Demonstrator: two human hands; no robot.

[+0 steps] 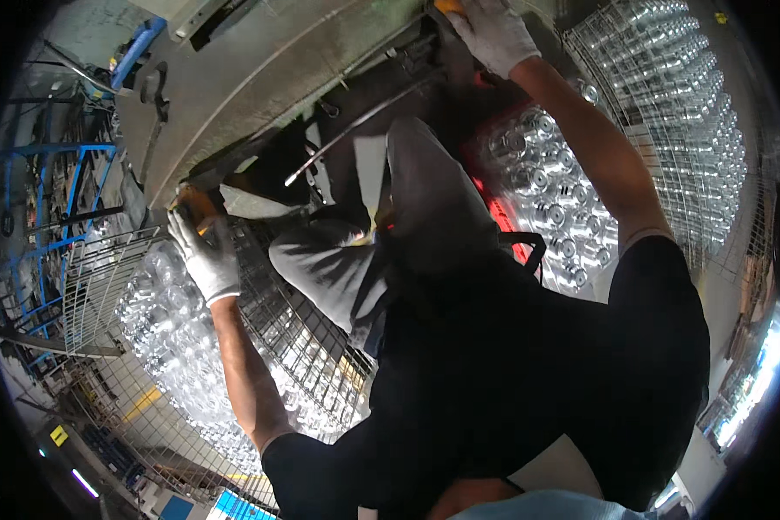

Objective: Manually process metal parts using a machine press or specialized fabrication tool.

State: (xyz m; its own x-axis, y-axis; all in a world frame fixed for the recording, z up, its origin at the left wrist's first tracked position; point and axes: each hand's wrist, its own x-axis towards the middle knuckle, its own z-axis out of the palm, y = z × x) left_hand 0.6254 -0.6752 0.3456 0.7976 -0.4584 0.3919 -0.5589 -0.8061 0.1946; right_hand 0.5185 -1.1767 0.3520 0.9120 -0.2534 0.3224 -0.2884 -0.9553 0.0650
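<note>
My left hand (208, 260), in a white glove, has its fingers stretched out against a rounded orange and dark part (198, 206) at the lower left corner of a large grey metal machine (277, 78). My right hand (496, 39), also gloved in white, reaches to another orange part (448, 5) at the top of the view. Its fingers look extended over that part, though the frame edge cuts some off. Neither hand appears to hold anything. Between my arms a thin metal rod (355, 126) slants below the machine's edge, above my legs.
A wire basket (290, 321) at my left holds many clear, shiny pieces (165, 321). On the right, a red crate (500, 208) holds similar round metallic pieces (563, 199), and a large wire cage (611, 78) is stacked with more. Blue racks (82, 173) stand far left.
</note>
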